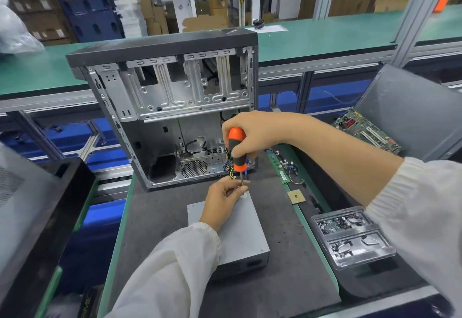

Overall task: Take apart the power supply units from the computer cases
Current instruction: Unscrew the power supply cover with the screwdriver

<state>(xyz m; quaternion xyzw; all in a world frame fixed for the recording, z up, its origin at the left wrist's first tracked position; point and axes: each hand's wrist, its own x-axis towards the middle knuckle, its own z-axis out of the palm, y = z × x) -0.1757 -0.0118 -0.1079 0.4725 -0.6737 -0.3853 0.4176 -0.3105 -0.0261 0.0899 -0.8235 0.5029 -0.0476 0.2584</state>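
Right hand [252, 135] clenched around screwdriver [236, 150], left hand [223, 197] pinching its shaft atop power supply [240, 232].

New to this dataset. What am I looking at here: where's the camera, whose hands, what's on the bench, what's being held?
There is one picture, from a wide-angle camera on a person's head, looking down at their own two bare hands. No robot is involved.

The right hand grips an orange and black screwdriver, tip down on a grey power supply unit lying on the dark mat. The left hand pinches the shaft near the tip to steady it.

Behind stands an opened computer case. To the right lie a memory stick, a processor chip, a clear plastic tray of screws and a green circuit board.
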